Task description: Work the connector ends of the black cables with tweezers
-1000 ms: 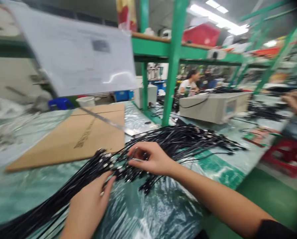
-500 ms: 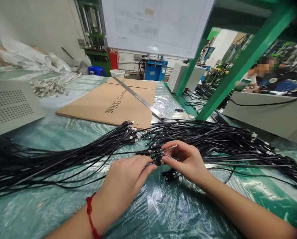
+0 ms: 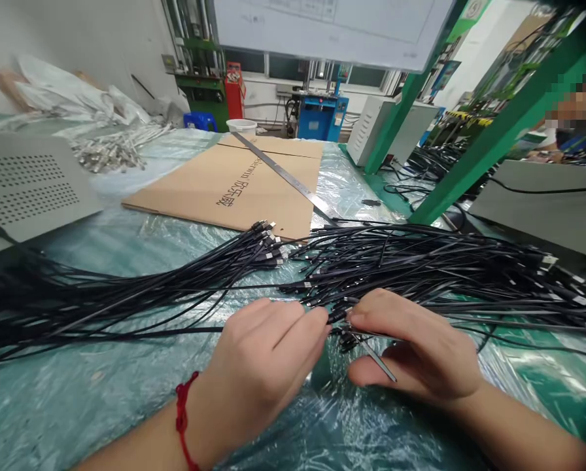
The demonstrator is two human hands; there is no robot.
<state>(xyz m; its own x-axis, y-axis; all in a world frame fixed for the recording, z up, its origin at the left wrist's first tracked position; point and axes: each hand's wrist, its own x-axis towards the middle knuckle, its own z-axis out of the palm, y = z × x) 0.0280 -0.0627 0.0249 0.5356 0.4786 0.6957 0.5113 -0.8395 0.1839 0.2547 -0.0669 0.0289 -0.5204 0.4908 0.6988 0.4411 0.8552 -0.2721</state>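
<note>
My left hand (image 3: 271,356), with a red cord bracelet (image 3: 181,411) on its wrist, is closed in a pinch around the end of a black cable (image 3: 207,330) that trails off to the left. Right beside its fingertips, my right hand (image 3: 415,343) holds what look like slim metal tweezers (image 3: 382,364). Its thumb is lowered, while the fingers bend over the tool near the cable end. Several dark connector ends (image 3: 349,340) lie between the hands. The exact contact of the tweezers with the cable is hidden.
A bundle of black USB cables (image 3: 175,278) lies left; another cable heap (image 3: 420,261) spreads right. Behind are flat cardboard (image 3: 268,186) and a steel ruler (image 3: 280,171). Grey machine boxes (image 3: 33,190) flank the plastic-covered table. A green post (image 3: 474,170) rises right, near a co-worker.
My right hand has shifted right and down, its thumb dropping away and the tweezers swinging downward. My left hand has moved slightly right. The camera view has tilted down.
</note>
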